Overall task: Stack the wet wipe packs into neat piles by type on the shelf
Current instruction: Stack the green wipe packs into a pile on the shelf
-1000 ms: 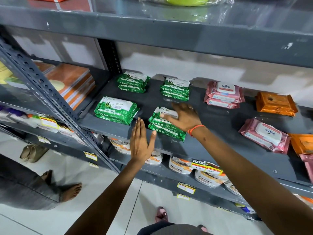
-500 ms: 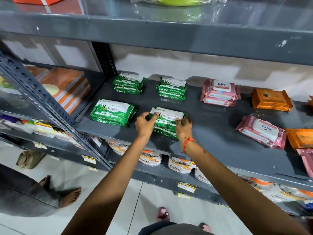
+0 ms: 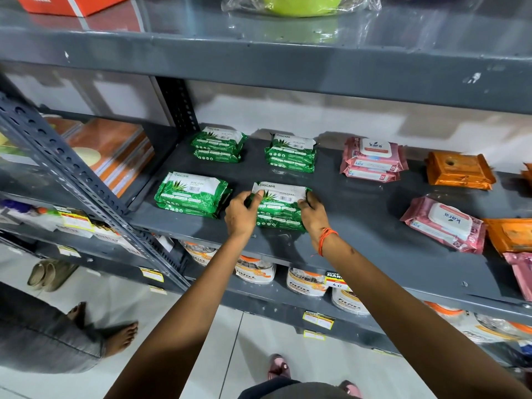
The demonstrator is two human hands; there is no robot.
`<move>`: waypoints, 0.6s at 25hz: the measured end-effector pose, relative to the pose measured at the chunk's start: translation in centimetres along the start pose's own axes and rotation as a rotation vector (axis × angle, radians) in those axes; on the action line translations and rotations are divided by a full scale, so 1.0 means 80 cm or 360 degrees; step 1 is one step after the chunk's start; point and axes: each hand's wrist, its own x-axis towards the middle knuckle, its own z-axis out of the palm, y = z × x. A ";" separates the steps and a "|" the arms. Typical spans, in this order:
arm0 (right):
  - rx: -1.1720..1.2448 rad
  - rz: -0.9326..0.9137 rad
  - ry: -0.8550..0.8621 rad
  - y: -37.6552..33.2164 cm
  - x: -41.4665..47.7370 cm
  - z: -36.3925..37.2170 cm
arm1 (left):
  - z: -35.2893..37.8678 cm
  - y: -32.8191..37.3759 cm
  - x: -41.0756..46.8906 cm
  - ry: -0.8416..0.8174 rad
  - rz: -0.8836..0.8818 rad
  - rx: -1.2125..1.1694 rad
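On the grey shelf (image 3: 359,226) lie green wet wipe packs in small piles. The front pile of green packs (image 3: 280,207) is gripped from both sides: my left hand (image 3: 240,216) holds its left end, my right hand (image 3: 313,213) its right end. Another green pile (image 3: 191,194) lies to the left, and two more green piles (image 3: 218,144) (image 3: 290,152) sit at the back. A pink pile (image 3: 372,159) and an orange pile (image 3: 459,171) lie further right at the back. A loose pink pack (image 3: 444,224) rests tilted at the front right.
An orange pack (image 3: 509,234) and a pink pack (image 3: 522,275) lie at the right edge. A slotted upright post (image 3: 74,174) crosses diagonally on the left. White tubs (image 3: 306,280) fill the shelf below. Another person's bare foot (image 3: 121,338) is on the floor at the left.
My left hand rose from below the shelf edge and closed on the pile's left end. My right hand shifted from on top of the pile to its right end. The pile now lies straighter.
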 end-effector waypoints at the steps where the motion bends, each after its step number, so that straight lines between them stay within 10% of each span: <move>1: -0.0026 -0.0007 -0.0005 0.001 0.000 -0.001 | 0.000 0.001 -0.001 0.0000 -0.0004 0.0003; 15: 0.0071 0.0070 0.0176 0.001 -0.033 0.002 | -0.001 0.010 0.001 -0.0128 -0.0018 0.0082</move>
